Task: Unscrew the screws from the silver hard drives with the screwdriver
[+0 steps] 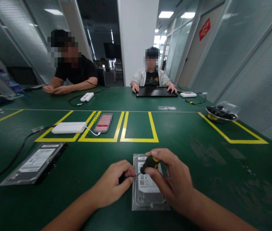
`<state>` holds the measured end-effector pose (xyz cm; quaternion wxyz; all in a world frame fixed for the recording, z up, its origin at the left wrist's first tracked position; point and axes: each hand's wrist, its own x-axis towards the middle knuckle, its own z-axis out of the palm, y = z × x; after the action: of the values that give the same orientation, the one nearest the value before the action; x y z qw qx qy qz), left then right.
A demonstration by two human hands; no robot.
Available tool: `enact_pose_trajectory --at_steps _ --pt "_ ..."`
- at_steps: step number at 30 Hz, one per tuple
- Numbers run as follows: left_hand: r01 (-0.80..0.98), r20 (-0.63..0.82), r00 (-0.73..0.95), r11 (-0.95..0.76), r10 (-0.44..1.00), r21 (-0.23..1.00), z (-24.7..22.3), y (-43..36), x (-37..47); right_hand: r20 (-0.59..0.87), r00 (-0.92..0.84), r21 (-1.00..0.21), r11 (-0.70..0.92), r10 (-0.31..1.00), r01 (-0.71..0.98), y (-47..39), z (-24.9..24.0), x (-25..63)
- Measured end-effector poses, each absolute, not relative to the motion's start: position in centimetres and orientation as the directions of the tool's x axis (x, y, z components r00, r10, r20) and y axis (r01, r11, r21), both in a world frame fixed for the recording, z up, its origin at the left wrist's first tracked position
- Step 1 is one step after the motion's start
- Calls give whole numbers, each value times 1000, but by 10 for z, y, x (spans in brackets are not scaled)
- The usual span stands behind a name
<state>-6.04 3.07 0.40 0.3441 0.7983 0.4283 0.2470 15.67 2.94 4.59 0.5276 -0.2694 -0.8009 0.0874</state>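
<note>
Closely, two bare hands meet over one silver rectangular hard drive with a white label [147, 194], which lies flat on the green tabletop [198, 128]. The right hand [171, 179] grips one stubby black-and-yellow screwdriver [151, 163] by its handle, the thin shaft slanting down toward the drive's left edge. The left hand [115, 184] has its thumb and fingertips drawn close together there (whether they pinch anything, I cannot tell). The screwdriver's tip is hard to make out beside those fingertips, and the right hand covers part of the drive's right side. Both forearms are cut off below.

A second silver labelled hard drive [37, 160] lies to the left, well apart, with green surface between it and the left hand. Beyond stand three yellow tape outlines [139, 140] in a row; one white oblong block [69, 127] and one blurred pink phone [103, 122] lie across the first two. To the right, green surface runs toward one shiny metal bowl [216, 120], its dark contents indistinct. Two people sit opposite, faces blurred, one touching a black flat panel [157, 92].
</note>
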Motion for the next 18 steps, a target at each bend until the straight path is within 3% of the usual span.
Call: enact_pose_trajectory --at_steps 18 --pt "515 94 518 -398 850 759 4 31 -60 804 -296 -418 845 515 335 30 45 157"
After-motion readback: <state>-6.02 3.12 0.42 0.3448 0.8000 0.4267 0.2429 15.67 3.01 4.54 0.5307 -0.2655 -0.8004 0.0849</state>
